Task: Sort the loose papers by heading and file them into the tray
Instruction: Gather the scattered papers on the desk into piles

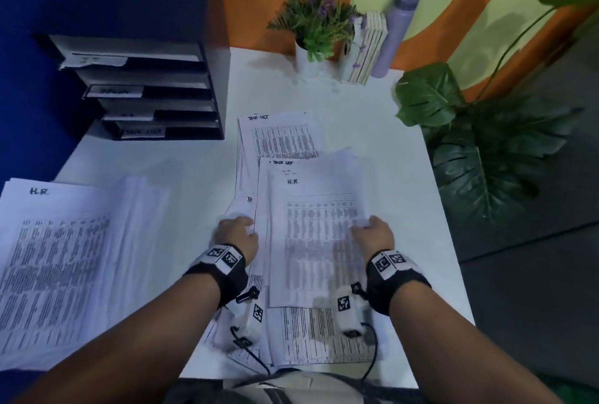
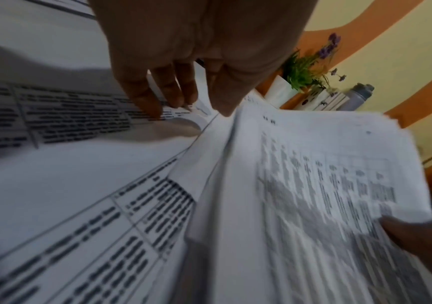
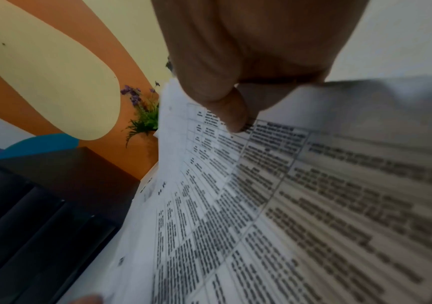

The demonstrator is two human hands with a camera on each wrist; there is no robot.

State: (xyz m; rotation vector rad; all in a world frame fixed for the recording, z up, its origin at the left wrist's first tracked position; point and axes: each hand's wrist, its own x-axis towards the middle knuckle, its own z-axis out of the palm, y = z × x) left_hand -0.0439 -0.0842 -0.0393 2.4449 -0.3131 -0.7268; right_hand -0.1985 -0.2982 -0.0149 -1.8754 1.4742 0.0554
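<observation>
A black file tray (image 1: 216,31) with labelled slots stands at the table's back left, and shows again in the right wrist view (image 3: 40,205). A pile headed "H.R." (image 1: 74,258) lies at the front left. In the middle lies a loose pile with "TASK LIST" sheets (image 1: 282,134). On top is a sheet headed "H.R." (image 1: 311,241) (image 2: 313,185) (image 3: 313,205). My right hand (image 1: 369,230) (image 3: 235,119) pinches its right edge, thumb on top, and lifts it slightly. My left hand (image 1: 238,232) (image 2: 199,102) rests with straight fingers (image 2: 155,111) on the sheets beside its left edge.
At the back stand a potted plant with purple flowers (image 1: 317,24), a few books (image 1: 366,47) and a grey bottle (image 1: 398,28). A large leafy plant (image 1: 486,144) crowds the table's right edge. Bare white table (image 1: 162,157) shows between tray and piles.
</observation>
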